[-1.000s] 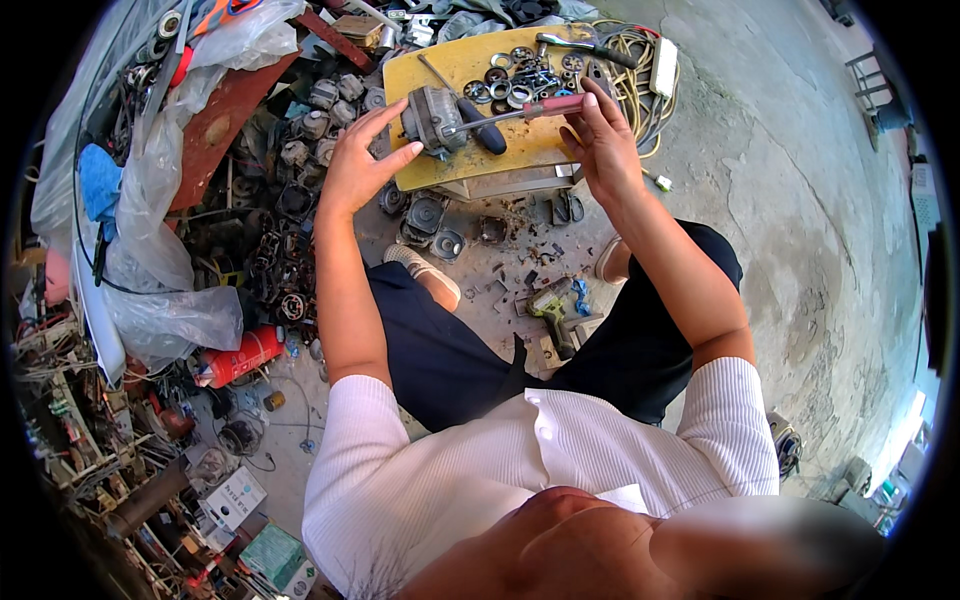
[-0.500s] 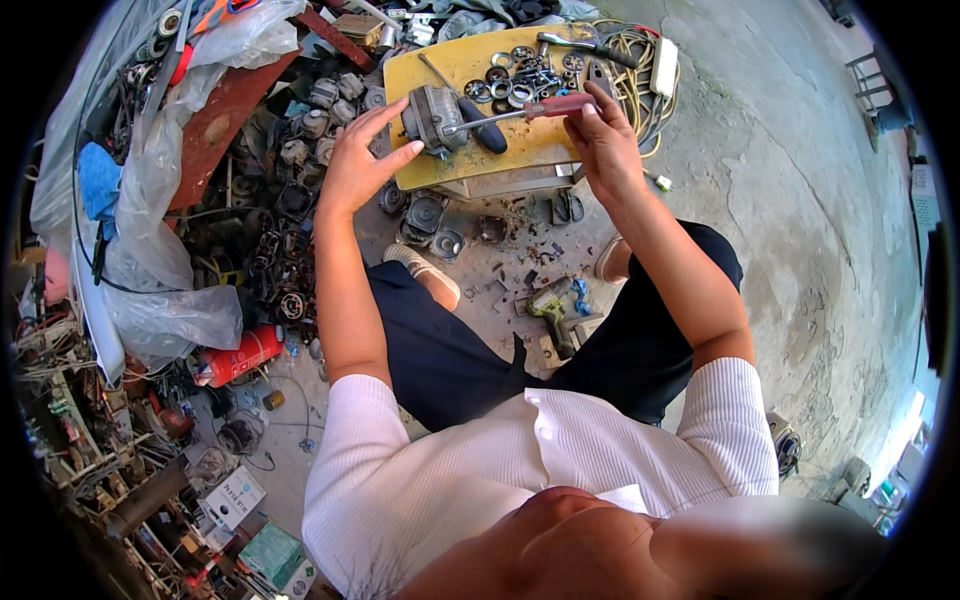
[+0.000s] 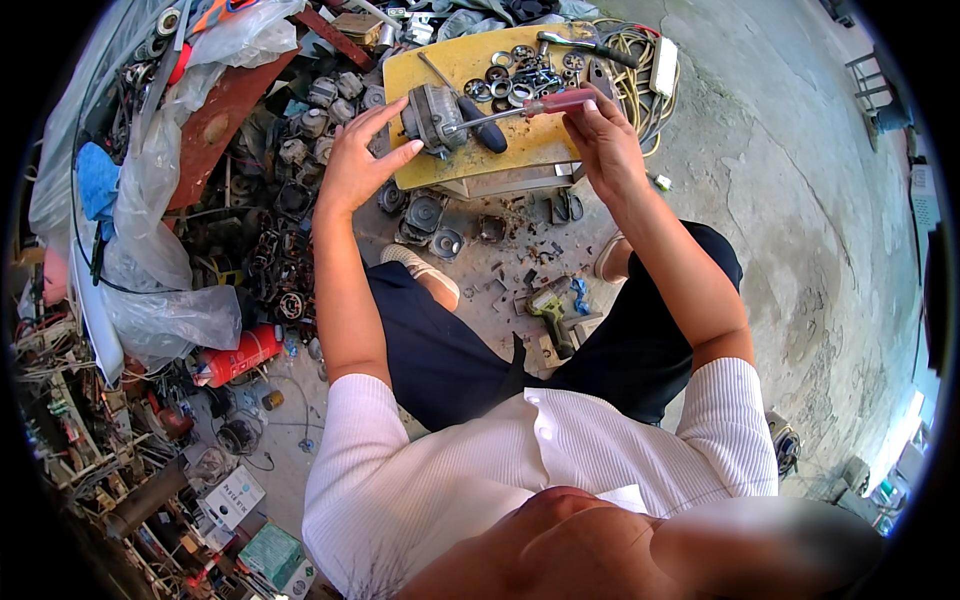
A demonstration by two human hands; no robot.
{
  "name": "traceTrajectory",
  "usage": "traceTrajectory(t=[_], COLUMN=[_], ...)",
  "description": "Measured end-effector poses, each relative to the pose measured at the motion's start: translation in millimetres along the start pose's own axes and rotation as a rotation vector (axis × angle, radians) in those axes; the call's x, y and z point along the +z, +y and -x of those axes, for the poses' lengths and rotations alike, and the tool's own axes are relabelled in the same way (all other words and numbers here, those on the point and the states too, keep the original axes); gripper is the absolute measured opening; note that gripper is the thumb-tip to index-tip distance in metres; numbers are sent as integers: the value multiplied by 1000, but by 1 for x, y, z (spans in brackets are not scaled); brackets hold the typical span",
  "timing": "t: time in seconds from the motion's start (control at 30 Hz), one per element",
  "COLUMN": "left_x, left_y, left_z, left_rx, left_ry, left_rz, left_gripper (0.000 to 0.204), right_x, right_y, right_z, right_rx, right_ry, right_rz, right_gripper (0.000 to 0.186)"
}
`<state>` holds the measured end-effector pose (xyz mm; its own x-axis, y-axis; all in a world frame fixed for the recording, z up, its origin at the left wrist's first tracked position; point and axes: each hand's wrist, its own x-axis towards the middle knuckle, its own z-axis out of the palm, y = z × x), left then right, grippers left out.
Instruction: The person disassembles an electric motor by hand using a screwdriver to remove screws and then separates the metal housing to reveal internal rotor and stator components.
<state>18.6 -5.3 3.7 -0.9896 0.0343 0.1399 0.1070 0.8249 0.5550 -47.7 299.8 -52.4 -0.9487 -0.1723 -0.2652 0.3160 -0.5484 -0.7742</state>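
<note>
Two legs in dark trousers (image 3: pixel 430 350) nearest; between them, on grey concrete floor (image 3: pixel 810 220), a green power drill (image 3: pixel 549 318) and scattered scraps (image 3: pixel 515 290). Beyond, a low yellow-topped table (image 3: pixel 545 152). On it, toward the left edge, a grey metal housing (image 3: pixel 433 118); right beside that, a dark-handled screwdriver (image 3: pixel 485 132) lying flat. Farther back, loose rings and small parts (image 3: pixel 520 93), then a ratchet wrench (image 3: pixel 605 50). Coiled cable (image 3: pixel 640 130) and a white power strip (image 3: pixel 663 68) off the table's right side. Heap of old metal parts (image 3: pixel 290 200) to the left, clear plastic sheeting (image 3: pixel 170 325) past it.

Both forearms reach forward. Left hand (image 3: pixel 358 168): wide, thumb and fingers spread at the housing's left side; cannot tell how firmly they press. Right hand (image 3: pixel 608 152): fingers narrowed on the handle end of a red-handled screwdriver (image 3: pixel 562 102), shaft pointing left across the dark handle, tip at the housing's right face.
</note>
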Motion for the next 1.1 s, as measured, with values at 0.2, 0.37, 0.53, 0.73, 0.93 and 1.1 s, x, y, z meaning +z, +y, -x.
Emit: traceTrajectory(t=[0.2, 0.37, 0.53, 0.73, 0.93, 1.1], left_x=[1, 0, -3, -2, -2, -2], left_y=[-4, -1, 2, 1, 1, 0], left_z=[1, 0, 1, 1, 1, 1], left_rx=[7, 34, 48, 37, 19, 34], left_ry=[6, 9, 0, -1, -12, -10], left_rz=[5, 5, -54, -61, -61, -60], left_gripper=[63, 62, 58, 58, 59, 59], right_x=[15, 2, 9, 9, 8, 14], right_y=[-6, 4, -2, -2, 2, -4], right_z=[9, 2, 6, 6, 6, 8], right_rx=[92, -1, 73, 31, 3, 92], right_ry=[135, 54, 65, 72, 5, 133], right_rz=[59, 55, -24, 45, 12, 61], right_gripper=[34, 37, 33, 38, 41, 37])
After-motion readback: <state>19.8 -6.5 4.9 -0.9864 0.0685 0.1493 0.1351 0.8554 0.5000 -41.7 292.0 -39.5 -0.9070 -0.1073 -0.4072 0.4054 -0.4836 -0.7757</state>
